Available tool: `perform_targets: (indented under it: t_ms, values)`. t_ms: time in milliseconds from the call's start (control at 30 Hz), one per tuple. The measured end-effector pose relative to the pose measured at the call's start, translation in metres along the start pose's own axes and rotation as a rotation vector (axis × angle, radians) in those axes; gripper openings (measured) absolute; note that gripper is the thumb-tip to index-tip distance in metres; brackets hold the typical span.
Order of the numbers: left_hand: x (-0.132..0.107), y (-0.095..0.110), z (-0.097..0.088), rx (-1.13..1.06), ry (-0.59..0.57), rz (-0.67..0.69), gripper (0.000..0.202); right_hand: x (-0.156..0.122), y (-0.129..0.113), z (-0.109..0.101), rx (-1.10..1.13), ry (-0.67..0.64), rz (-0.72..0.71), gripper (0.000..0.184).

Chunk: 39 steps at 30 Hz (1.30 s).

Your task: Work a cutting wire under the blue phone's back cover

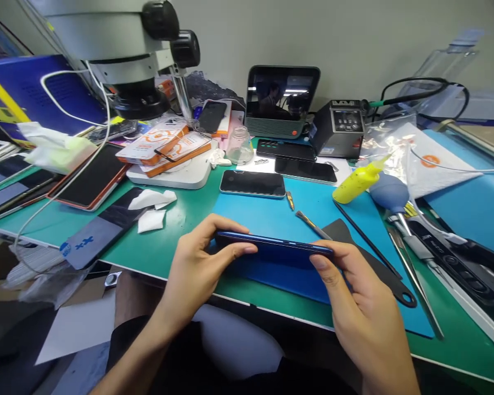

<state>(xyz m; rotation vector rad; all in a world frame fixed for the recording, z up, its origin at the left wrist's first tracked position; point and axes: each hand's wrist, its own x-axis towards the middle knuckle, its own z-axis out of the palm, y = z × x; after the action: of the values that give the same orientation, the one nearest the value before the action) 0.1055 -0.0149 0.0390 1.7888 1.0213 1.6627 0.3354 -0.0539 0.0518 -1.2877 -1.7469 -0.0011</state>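
Observation:
A dark blue smartphone (284, 247) is held edge-on above the front of the blue work mat (247, 211). My left hand (208, 263) pinches its left end between thumb and fingers. At the other end, my right hand (360, 291) grips it the same way, thumb on the near face. The phone's long side edge faces up, and its far face is hidden. Just beyond it lie a small brush tip (290, 201), a brush (310, 224) and a black flat spatula-like tool (341, 233), partly behind my right hand. Another phone (252, 183) rests face up on the mat.
A microscope (107, 33) overhangs the left side. Orange-white boxes (156, 141), a glass jar (240, 145), a smart display (282, 101) and a soldering station (340, 129) stand behind. A yellow bottle (357, 182), blue air blower (389, 192) and tweezers (415, 282) lie right.

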Motion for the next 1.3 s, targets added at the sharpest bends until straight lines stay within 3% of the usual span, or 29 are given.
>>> perform_targets:
  t_ms: [267, 433, 1000, 1167, 1300]
  values:
    - [0.004, -0.002, 0.000, -0.119, -0.036, -0.121, 0.020, 0.004, 0.002, -0.001, -0.012, 0.040, 0.024, 0.020]
    - [0.007, -0.003, 0.001, -0.145, -0.037, -0.155, 0.019, 0.004, 0.001, 0.000, -0.015, 0.037, -0.009, 0.016]
    - [0.003, -0.004, 0.001, -0.040, -0.028, -0.092, 0.025, 0.001, 0.000, -0.001, 0.043, -0.009, 0.084, 0.021]
    - [-0.001, -0.006, -0.002, -0.003, -0.038, -0.074, 0.022, -0.004, -0.002, 0.000, 0.074, -0.010, 0.019, 0.011]
    - [-0.006, -0.008, -0.005, -0.014, -0.058, -0.033, 0.017, -0.004, -0.007, 0.001, 0.123, 0.006, -0.002, 0.018]
